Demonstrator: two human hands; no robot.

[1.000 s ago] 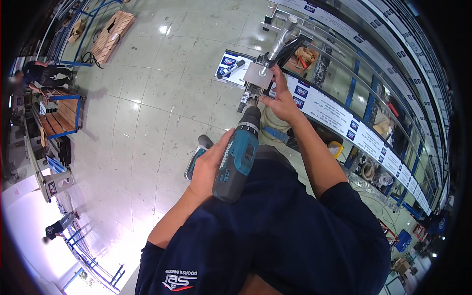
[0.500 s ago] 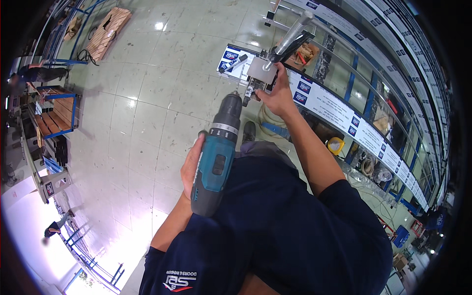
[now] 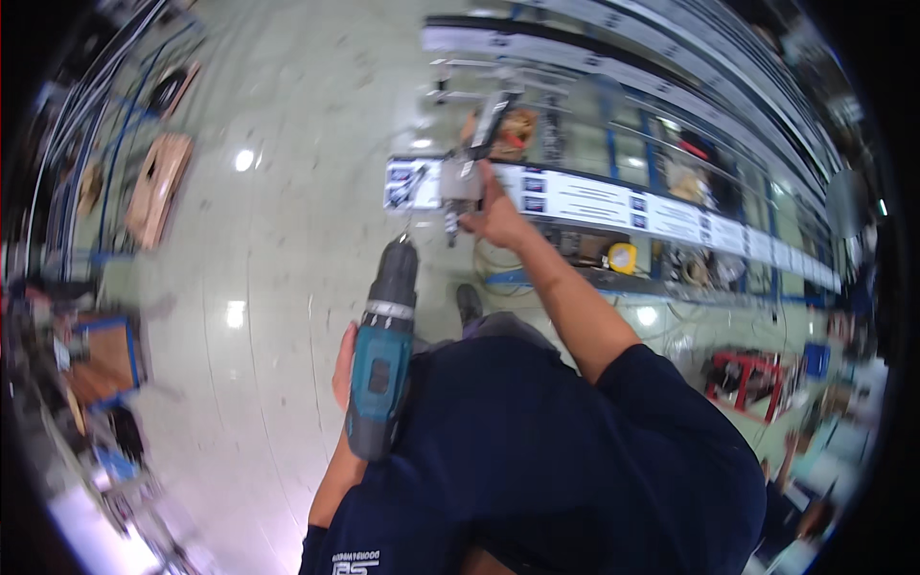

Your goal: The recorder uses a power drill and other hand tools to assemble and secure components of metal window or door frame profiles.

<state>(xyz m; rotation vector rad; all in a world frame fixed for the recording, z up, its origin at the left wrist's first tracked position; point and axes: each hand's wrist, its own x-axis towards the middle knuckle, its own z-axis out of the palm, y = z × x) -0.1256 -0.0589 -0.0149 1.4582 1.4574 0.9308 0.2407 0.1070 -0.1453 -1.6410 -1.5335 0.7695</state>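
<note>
Your left hand (image 3: 343, 369): closed round the grip of the teal cordless drill (image 3: 380, 362) — only the fingers' edge shows behind the body.
Your right hand (image 3: 498, 216): stretched out at about 12 o'clock, fingers clamped on the grey metal bracket (image 3: 463, 182).
Drill: held close to your chest, its dark chuck (image 3: 395, 273) pointing up toward 12 o'clock, the tip just short of the bracket and a little to its left.
Bracket: sits at the near end of a long grey profile (image 3: 491, 120) that runs away toward 1 o'clock — touching your right hand, apart from the drill.
Behind: a shelf rail with white and blue labels (image 3: 613, 201) runs off to 3 o'clock; a yellow tape measure (image 3: 622, 258) lies below it.
Floor: pale glossy tiles (image 3: 278, 249), with a cardboard box (image 3: 158, 182) at 10 o'clock.
</note>
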